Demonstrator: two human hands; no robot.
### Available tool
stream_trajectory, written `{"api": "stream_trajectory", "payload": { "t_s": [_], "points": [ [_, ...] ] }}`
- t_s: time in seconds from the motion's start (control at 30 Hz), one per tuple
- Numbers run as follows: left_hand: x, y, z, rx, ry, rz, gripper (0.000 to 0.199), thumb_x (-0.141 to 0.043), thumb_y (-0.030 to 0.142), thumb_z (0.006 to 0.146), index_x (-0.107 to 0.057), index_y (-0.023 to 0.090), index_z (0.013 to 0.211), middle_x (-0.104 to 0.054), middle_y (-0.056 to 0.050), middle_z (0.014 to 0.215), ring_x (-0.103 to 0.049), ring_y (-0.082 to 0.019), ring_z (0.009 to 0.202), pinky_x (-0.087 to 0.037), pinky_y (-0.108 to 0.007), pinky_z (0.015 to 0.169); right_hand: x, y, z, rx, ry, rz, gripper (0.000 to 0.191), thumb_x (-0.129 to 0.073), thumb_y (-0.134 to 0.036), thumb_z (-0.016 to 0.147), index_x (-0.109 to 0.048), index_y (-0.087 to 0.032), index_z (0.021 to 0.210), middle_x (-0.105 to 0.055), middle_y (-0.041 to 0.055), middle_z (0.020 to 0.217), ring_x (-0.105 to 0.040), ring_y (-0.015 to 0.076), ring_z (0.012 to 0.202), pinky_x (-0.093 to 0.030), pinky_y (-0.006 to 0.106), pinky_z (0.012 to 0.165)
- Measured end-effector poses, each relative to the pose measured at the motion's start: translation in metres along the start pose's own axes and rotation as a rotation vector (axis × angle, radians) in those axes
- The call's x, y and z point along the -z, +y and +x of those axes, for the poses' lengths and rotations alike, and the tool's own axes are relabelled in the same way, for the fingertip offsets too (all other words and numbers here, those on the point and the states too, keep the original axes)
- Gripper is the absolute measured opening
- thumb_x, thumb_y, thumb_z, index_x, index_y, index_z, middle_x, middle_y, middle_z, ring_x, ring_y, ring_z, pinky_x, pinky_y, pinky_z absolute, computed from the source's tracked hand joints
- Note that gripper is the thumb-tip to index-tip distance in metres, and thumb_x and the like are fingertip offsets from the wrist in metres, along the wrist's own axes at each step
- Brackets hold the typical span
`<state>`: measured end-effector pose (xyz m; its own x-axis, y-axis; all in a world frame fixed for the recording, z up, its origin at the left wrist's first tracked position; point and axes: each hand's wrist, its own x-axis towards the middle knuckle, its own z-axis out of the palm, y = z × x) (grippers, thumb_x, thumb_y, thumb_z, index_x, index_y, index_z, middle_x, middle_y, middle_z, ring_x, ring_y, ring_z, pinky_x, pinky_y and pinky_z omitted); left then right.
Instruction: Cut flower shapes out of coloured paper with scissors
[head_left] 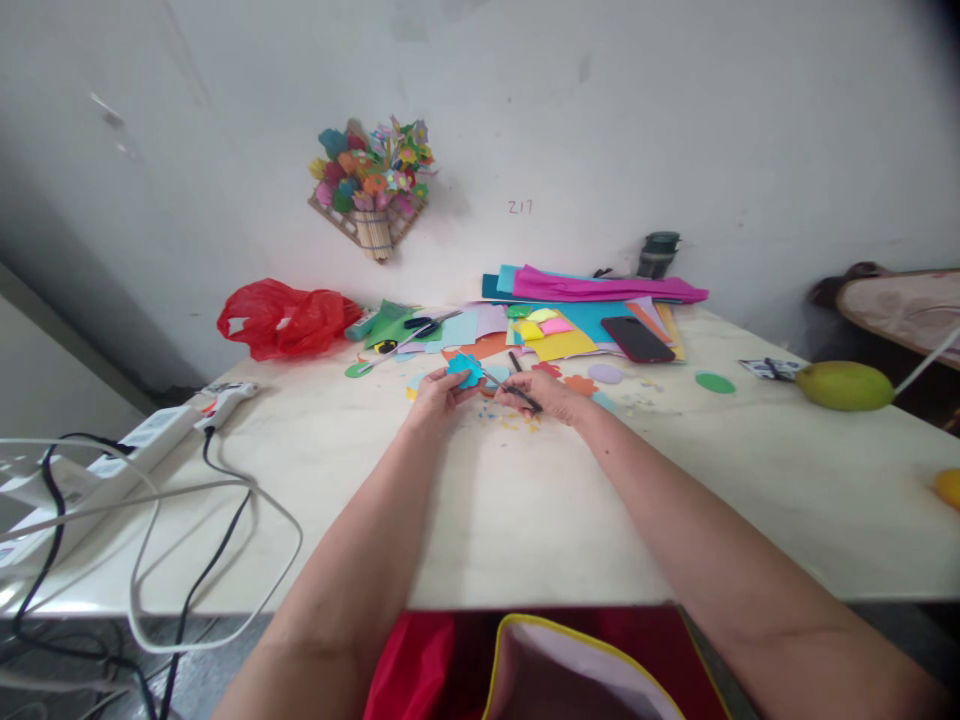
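The left hand (436,396) pinches a blue paper flower (464,371) between thumb and fingers, above the middle of the pale table (525,530). Just right of it, the right hand (553,394) is closed around scissors (525,399), blades pointing left toward the flower's edge. Small paper scraps (531,425) lie beneath; a phone (639,340) rests farther right, a red plastic bag (289,320) far left.

The left arm (367,540) and the right arm (697,510) are both bare, and they reach forward, wide apart near the body and close together at the far ends. The left hand (441,397) is curled up in a pinch. The right hand (551,394) is just beside it, bent round in a grip and turned in toward the left one.
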<state>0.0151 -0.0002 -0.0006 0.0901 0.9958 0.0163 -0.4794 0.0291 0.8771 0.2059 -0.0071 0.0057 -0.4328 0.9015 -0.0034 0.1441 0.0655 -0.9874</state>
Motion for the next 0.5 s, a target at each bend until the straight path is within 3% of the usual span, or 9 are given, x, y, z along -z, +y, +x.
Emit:
{"api": "stream_trajectory", "payload": {
  "t_s": [0.17, 0.5],
  "points": [
    [0.0004, -0.0001, 0.0002, -0.003, -0.003, 0.0, 0.016, -0.068, 0.01, 0.065, -0.064, 0.008, 0.08, -0.07, -0.009, 0.078, -0.068, -0.019, 0.069, -0.056, -0.027, 0.067, 0.0013, 0.0011, 0.0011, -0.013, -0.011, -0.02, 0.026, -0.07, -0.028, 0.058, -0.067, -0.012, 0.078, -0.057, -0.0022, 0.058, -0.038, 0.0041, 0.04, -0.029, 0.019, 0.038],
    [0.0014, -0.0007, 0.0002, -0.006, -0.018, -0.002, 0.018, -0.069, 0.012, 0.064, -0.064, 0.009, 0.081, -0.07, -0.008, 0.078, -0.069, -0.019, 0.07, -0.056, -0.031, 0.073, 0.0016, -0.0012, 0.0002, -0.02, -0.025, 0.002, 0.022, -0.066, -0.03, 0.064, -0.063, -0.012, 0.077, -0.055, -0.0021, 0.054, -0.04, 0.0047, 0.039, -0.031, 0.019, 0.038]
  ]
}}
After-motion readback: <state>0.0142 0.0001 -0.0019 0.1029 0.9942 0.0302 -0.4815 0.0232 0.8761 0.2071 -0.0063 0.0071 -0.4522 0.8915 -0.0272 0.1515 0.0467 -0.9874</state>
